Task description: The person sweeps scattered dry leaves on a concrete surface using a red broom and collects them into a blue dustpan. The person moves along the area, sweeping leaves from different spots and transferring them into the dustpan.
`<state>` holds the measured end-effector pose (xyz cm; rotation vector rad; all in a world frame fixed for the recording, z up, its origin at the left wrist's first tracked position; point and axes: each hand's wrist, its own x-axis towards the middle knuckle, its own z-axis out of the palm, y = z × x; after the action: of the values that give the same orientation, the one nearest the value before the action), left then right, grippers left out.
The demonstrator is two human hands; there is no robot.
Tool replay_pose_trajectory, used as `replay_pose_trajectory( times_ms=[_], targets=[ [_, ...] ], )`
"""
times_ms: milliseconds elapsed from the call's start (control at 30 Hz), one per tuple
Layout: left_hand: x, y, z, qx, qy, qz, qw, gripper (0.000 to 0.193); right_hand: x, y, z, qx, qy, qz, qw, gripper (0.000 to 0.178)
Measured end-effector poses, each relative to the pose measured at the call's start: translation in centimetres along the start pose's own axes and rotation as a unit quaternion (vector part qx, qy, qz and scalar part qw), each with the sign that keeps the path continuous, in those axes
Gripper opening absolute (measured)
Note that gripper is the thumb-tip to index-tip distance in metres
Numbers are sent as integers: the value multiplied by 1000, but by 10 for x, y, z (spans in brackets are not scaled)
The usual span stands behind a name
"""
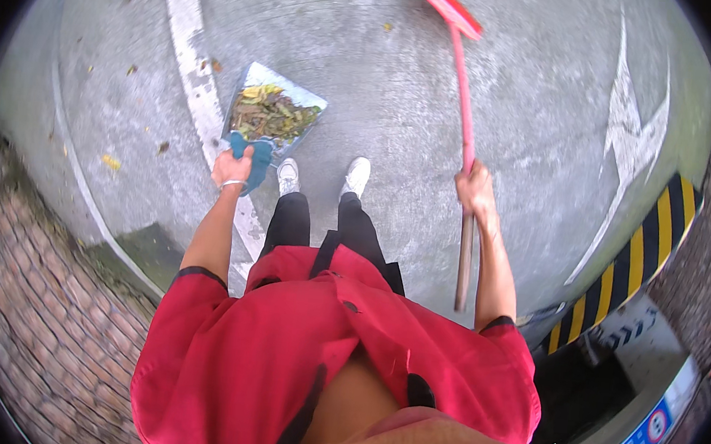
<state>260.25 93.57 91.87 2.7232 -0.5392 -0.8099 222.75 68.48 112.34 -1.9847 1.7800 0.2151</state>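
Holding, right hand (pixel 476 189) one broom (pixel 464 105), left hand (pixel 232 168) one dustpan (pixel 300 95)

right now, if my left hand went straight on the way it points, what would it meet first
Past the blue-green thing in its grip, your left hand would probably meet the dustpan holding leaves first. How far below the hand the dustpan sits is unclear from this view.

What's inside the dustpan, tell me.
Brown, yellow and greenish leaves lie heaped inside the dustpan. They cover much of its floor, and anything buried beneath cannot be seen.
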Motion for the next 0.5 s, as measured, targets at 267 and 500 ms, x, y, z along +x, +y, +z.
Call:
replay_pose_trajectory(
  times_ms=[267, 500],
  targets=[
    [6, 4, 1, -15, -20, -19, 999, 45, -33, -34, 103, -23, -42, -257, 965, 15],
    [4, 11, -13, -67, -36, -24, 997, 41, -135, -110, 35, 276, -405, 94, 867, 5]
  ],
)
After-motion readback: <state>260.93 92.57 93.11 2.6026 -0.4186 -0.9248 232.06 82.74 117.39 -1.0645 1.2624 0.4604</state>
